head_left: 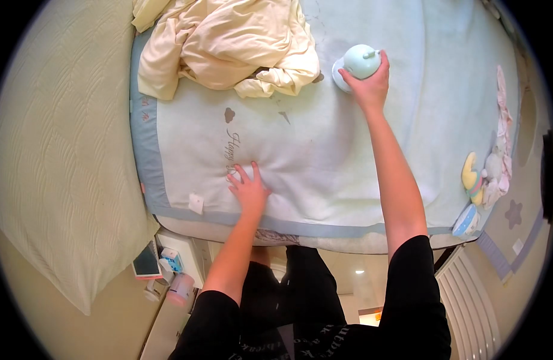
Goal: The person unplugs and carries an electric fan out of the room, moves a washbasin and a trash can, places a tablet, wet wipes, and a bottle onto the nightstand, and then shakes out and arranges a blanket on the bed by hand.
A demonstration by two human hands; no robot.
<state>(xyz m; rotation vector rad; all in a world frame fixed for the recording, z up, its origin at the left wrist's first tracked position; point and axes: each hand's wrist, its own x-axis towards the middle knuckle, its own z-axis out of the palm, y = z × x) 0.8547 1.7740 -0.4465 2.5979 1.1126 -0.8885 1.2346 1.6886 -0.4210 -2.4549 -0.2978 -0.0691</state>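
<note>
My right hand (372,84) is closed around a mint-green rounded object (360,62) with a small knob on top and a paler base. Its exact kind I cannot make out. It rests on or just over the pale blue bed mat (324,156), toward the far side. With fingers spread, my left hand (250,189) presses flat on the mat near its front edge, beside the printed lettering. A small white tag (196,203) lies left of that hand.
A crumpled cream blanket (228,42) covers the far left of the mat. Along the left runs a quilted cream cover (60,132). Soft toys (471,174) and a pink cloth (503,120) lie at the right edge. A pink bottle (180,289) stands below left.
</note>
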